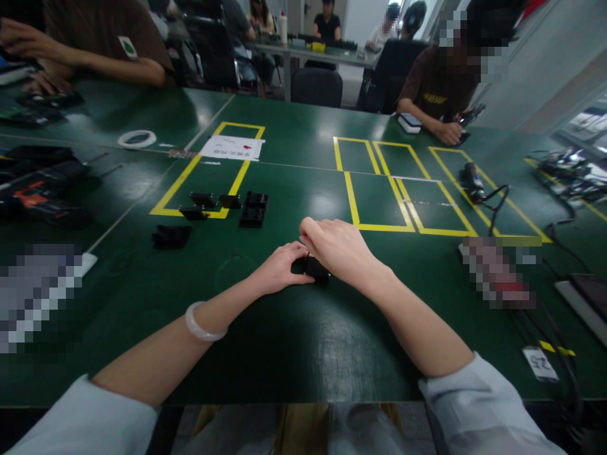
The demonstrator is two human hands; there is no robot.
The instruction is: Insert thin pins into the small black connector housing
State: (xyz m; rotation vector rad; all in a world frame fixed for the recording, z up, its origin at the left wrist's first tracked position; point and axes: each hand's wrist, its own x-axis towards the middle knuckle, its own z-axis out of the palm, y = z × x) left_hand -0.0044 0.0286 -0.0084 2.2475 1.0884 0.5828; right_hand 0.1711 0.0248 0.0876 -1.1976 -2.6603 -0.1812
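Note:
My left hand (279, 268) and my right hand (339, 248) meet over a small black part (313, 268) lying on the green table (284, 341). Both hands have their fingers curled onto it, the left from the left side, the right from above. Most of the part is hidden under the right hand. A white bangle (203, 323) sits on my left wrist.
Several black parts (253, 208) lie by a yellow taped box (208, 170) at the left, with a white sheet (232, 147) and a tape ring (136, 138). More yellow boxes (403, 189) lie to the right with a black tool (473, 182) and cables. Other people sit at the far edge.

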